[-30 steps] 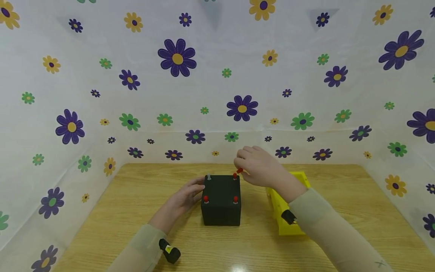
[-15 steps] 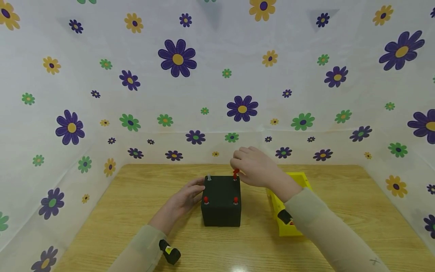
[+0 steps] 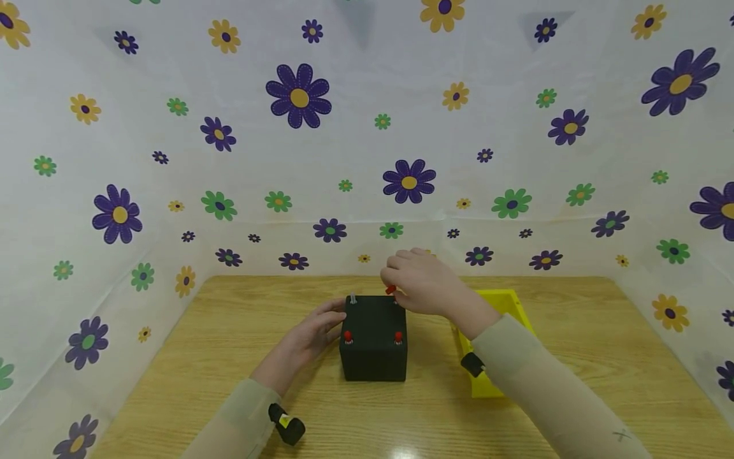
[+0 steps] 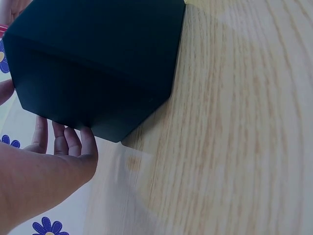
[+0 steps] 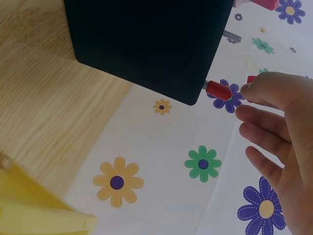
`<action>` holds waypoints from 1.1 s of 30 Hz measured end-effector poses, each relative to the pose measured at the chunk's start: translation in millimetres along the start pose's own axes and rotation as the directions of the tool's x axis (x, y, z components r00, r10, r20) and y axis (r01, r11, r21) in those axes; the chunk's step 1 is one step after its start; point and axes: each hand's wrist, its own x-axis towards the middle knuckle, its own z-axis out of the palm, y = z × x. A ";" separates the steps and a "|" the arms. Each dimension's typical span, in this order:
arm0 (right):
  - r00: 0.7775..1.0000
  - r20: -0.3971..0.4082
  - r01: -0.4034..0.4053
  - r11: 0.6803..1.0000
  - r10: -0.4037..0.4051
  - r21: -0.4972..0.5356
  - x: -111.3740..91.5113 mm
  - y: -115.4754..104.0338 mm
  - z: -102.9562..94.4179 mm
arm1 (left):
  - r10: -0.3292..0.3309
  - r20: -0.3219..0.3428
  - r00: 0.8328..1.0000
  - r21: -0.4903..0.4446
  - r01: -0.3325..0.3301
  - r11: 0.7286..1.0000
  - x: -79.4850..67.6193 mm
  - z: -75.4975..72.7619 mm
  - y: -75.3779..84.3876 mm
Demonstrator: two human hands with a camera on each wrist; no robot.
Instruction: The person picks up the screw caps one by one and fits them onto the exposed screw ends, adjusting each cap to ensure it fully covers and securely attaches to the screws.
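A black box stands on the table with small upright metal posts at its top corners. Red caps cover the front-left post and front-right post; the back-left post is bare metal. My left hand rests against the box's left side, its fingertips touching the wall in the left wrist view. Over the back-right corner, my right hand pinches a small red cap between thumb and forefinger. The right wrist view shows another red cap on the nearest post, apart from the fingers.
A yellow bin stands right of the box, partly beneath my right forearm. White flowered cloth encloses the wooden table at the back and sides. Black wrist cameras sit on both sleeves.
My right hand has moved left with the red cap, from right of the back-right post to over the box's back edge. The left hand and the box have stayed put.
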 end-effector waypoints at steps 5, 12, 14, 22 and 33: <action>1.000 0.008 0.006 1.000 -0.006 0.008 3.2 -2.1 2.1 | 0.003 0.009 1.000 0.006 -0.003 1.000 -0.5 0.1 0.9; 1.000 0.019 0.008 0.999 -0.009 0.036 7.5 -5.7 2.5 | -0.002 0.009 1.000 0.011 0.002 1.000 -1.1 0.5 1.7; 1.000 0.018 0.013 0.999 -0.014 0.039 9.1 -6.8 2.5 | -0.006 0.001 1.000 0.009 0.006 1.000 -1.8 1.1 2.5; 0.999 0.003 0.040 0.999 -0.040 0.029 18.4 -12.6 2.1 | -0.027 -0.017 1.000 0.006 0.027 1.000 -1.9 2.3 4.4; 0.997 -0.006 0.072 0.997 -0.072 0.042 34.0 -19.7 5.3 | -0.021 -0.021 1.000 0.001 0.021 1.000 -1.8 2.3 2.0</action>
